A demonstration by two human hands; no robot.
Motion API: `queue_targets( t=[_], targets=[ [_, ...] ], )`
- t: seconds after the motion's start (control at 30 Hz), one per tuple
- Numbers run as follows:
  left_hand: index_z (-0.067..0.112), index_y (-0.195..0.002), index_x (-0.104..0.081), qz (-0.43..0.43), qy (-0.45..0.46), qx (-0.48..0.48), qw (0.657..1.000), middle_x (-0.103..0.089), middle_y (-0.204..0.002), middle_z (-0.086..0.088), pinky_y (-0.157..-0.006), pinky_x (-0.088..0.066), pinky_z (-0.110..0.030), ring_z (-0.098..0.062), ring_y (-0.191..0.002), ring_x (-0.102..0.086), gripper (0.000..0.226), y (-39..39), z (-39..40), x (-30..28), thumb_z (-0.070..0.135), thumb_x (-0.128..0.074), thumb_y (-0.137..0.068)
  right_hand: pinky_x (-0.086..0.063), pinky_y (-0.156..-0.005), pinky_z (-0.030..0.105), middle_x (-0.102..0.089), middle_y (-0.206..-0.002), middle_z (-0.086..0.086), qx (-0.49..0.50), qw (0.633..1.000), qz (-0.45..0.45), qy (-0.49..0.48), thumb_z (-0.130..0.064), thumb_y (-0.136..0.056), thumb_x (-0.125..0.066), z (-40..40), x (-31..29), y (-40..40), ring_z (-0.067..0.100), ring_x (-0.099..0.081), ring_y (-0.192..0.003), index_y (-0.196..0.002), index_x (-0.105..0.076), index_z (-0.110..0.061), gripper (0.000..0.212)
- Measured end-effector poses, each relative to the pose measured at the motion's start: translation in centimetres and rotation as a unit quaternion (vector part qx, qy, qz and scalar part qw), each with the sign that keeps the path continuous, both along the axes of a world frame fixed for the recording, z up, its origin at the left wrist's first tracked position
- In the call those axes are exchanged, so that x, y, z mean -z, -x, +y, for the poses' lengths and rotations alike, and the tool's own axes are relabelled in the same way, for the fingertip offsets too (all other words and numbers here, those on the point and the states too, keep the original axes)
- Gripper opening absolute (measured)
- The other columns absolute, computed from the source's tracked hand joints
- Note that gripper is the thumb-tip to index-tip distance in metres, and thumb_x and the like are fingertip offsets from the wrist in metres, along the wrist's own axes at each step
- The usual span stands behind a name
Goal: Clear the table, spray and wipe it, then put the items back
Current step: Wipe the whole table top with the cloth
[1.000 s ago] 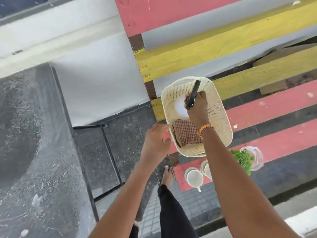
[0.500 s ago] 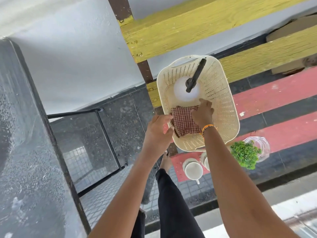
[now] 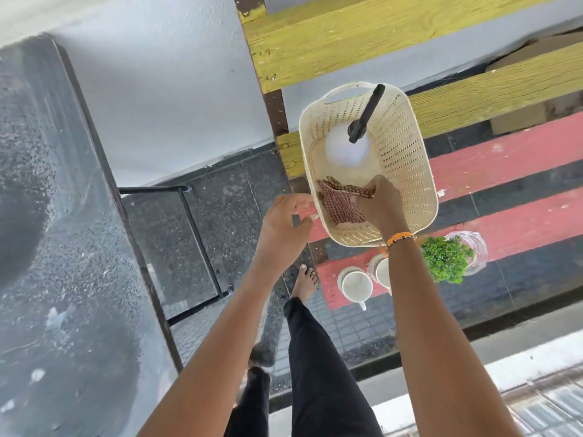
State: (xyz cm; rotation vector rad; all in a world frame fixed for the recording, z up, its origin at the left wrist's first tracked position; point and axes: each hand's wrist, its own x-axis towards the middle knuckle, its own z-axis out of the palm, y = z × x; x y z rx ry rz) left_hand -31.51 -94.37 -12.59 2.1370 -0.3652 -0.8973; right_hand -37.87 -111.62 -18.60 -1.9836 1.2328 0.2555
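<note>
Cups (image 3: pixel 357 284) are sitting nearest us on the bench surface (image 3: pixel 520 159). Our left hand (image 3: pixel 284 227) is hovering, fingers apart, beside the basket (image 3: pixel 407 159). Inside, our right hand (image 3: pixel 380 205) is pinching the checked cloth (image 3: pixel 339 203); beyond, the spray bottle (image 3: pixel 347 146) is standing.

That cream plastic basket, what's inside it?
A white spray bottle with black nozzle, and a red checked cloth gripped by the right hand. The floor beneath them is hidden.
</note>
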Motion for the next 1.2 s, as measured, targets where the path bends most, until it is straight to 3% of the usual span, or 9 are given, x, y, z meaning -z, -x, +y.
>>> queue_targets(
  t=[0.13,0.23,0.3,0.4,0.6,0.73,0.9,1.03,1.2],
  targets=[
    [0.028,-0.121,-0.051,0.02,0.04,-0.008,0.999,-0.054,-0.121,0.008,-0.073,-0.033,0.007,0.004,-0.098,-0.05,0.043,0.7,3.0,-2.6,0.015,-0.065,-0.082,-0.027,-0.062,0.025,-0.05,-0.074,-0.005,0.016,0.992,-0.117,0.048,-0.016,-0.08,-0.062,4.8,-7.4,0.1,0.017,-0.047,-0.07,-0.087,-0.044,-0.013,0.019],
    [0.039,-0.137,-0.029,0.046,0.077,0.063,0.994,-0.04,-0.14,0.01,-0.1,-0.026,-0.012,-0.002,-0.123,-0.039,0.085,1.8,6.6,-4.8,0.022,-0.078,-0.07,-0.033,-0.053,0.016,-0.047,-0.07,-0.012,0.031,0.973,-0.228,0.036,-0.012,-0.077,-0.061,9.5,-13.7,-0.5,-0.001,-0.049,-0.061,-0.087,-0.043,-0.013,0.021],
    [0.043,-0.14,-0.018,0.024,0.111,0.087,0.99,-0.033,-0.142,0.019,-0.104,-0.022,-0.012,0.007,-0.126,-0.031,0.102,2.9,9.6,-6.5,0.023,-0.082,-0.064,-0.037,-0.056,0.005,-0.048,-0.073,-0.012,0.044,0.953,-0.3,-0.024,-0.008,-0.077,-0.059,13.1,-17.4,-0.8,-0.009,-0.051,-0.061,-0.09,-0.043,-0.015,0.022],
    [0.04,-0.134,-0.035,-0.048,0.184,-0.035,0.981,-0.046,-0.129,0.027,-0.097,-0.032,-0.003,0.012,-0.12,-0.042,0.085,4.5,14.8,-8.2,0.017,-0.079,-0.065,-0.05,-0.057,0.018,-0.05,-0.077,-0.007,0.053,0.917,-0.343,-0.2,-0.002,-0.081,-0.056,18.8,-21.1,-1.2,-0.004,-0.057,-0.06,-0.089,-0.042,-0.021,0.024],
    [0.041,-0.103,-0.064,-0.161,0.237,-0.283,0.915,-0.068,-0.097,0.024,-0.083,-0.049,-0.019,-0.001,-0.094,-0.063,0.036,6.0,28.8,-12.1,0.013,-0.052,-0.084,-0.057,-0.056,0.022,-0.053,-0.083,0.007,-0.006,0.858,-0.303,-0.414,-0.009,-0.091,-0.054,31.7,-24.0,-1.8,0.01,-0.062,-0.058,-0.088,-0.043,-0.015,0.013],
    [0.023,-0.082,-0.071,-0.125,0.246,-0.402,0.873,-0.071,-0.083,0.004,-0.08,-0.054,-0.044,-0.018,-0.085,-0.067,0.019,7.3,39.0,-13.8,0.031,-0.054,-0.087,-0.052,-0.052,0.018,-0.056,-0.071,0.003,-0.144,0.878,-0.221,-0.4,-0.033,-0.097,-0.042,41.4,-23.1,-2.1,0.004,-0.056,-0.047,-0.1,-0.05,-0.014,0.022],
    [0.016,-0.071,-0.07,-0.022,0.289,-0.527,0.799,-0.07,-0.077,-0.011,-0.076,-0.056,-0.051,-0.032,-0.078,-0.067,0.028,9.7,50.5,-15.1,0.03,-0.056,-0.09,-0.043,-0.078,0.024,-0.058,-0.092,0.0,-0.283,0.878,-0.169,-0.346,-0.03,-0.094,-0.048,53.1,-20.4,-1.5,0.011,-0.051,-0.082,-0.087,-0.054,-0.025,0.011],
    [0.012,-0.082,-0.073,0.035,0.359,-0.561,0.745,-0.072,-0.088,-0.013,-0.075,-0.058,-0.048,-0.032,-0.084,-0.068,0.03,10.5,58.6,-15.4,0.035,-0.054,-0.089,-0.031,-0.093,0.029,-0.068,-0.082,-0.016,-0.374,0.806,-0.101,-0.448,-0.038,-0.094,-0.043,60.9,-19.1,-1.6,0.005,-0.059,-0.091,-0.089,-0.056,-0.031,0.016],
    [0.012,-0.095,-0.072,0.147,0.387,-0.574,0.707,-0.071,-0.103,-0.014,-0.069,-0.057,-0.04,-0.031,-0.092,-0.069,0.042,10.0,66.3,-14.5,0.048,-0.056,-0.078,-0.051,-0.092,0.03,-0.068,-0.104,-0.011,-0.496,0.689,-0.069,-0.524,-0.028,-0.081,-0.066,67.0,-17.6,-2.8,0.01,-0.063,-0.1,-0.11,-0.06,-0.028,0.03]
  ],
)
